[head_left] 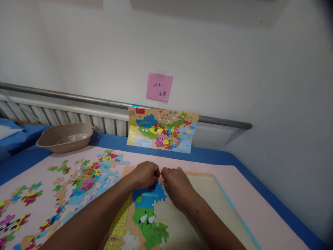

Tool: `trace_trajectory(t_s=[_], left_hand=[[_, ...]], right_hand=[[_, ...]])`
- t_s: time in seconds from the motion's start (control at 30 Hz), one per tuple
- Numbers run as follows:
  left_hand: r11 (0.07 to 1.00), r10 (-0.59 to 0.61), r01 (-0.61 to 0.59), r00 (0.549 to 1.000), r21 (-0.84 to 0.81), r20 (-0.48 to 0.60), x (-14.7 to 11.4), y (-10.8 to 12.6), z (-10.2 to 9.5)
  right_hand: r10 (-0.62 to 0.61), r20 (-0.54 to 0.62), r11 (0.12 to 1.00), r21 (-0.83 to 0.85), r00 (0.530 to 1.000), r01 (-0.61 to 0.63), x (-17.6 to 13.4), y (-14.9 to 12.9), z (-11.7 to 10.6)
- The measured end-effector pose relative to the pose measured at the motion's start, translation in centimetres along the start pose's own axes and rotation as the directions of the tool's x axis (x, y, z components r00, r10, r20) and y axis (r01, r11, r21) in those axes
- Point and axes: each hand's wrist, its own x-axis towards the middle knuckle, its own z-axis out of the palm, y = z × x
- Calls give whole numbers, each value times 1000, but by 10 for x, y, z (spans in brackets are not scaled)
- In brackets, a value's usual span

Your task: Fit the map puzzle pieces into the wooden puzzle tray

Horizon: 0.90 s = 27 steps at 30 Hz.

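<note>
A partly assembled jigsaw puzzle map (149, 225) lies in a framed tray before me, its left side filled with blue, green, yellow and peach sections. At the puzzle's upper part, my left hand (147, 174) is closed in a pinch. Close beside it, fingertips almost meeting, my right hand (177, 184) is closed too. A small peach puzzle piece (160, 176) shows between their fingertips, mostly hidden by the fingers. Bare pale tray board (205, 201) shows under and right of my right forearm.
Loose and joined puzzle pieces (88, 177) spread over the pink sheet at left. A tan basin (65, 139) holds a few pieces. A printed reference map (162, 132) leans against the wall rail (223, 122) at the back. Above it hangs a pink note (159, 86).
</note>
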Motion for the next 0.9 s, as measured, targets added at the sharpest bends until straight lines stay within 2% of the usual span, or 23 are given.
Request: trace_trajectory(t_s=[0.27, 0.53, 0.73, 0.9], left_hand=[[1000, -17, 17, 1000, -25, 11, 0, 0, 0], [997, -5, 7, 1000, -80, 26, 3, -7, 4], [996, -10, 12, 1000, -84, 26, 5, -9, 5], [996, -13, 15, 1000, -90, 17, 5, -10, 6]], right_hand=[[157, -5, 984, 88, 988, -156, -4, -3, -3], [307, 31, 896, 328, 951, -300, -6, -2, -9], [329, 82, 810, 487, 941, -326, -6, -4, -15], [354, 81, 772, 537, 932, -340, -5, -1, -15]])
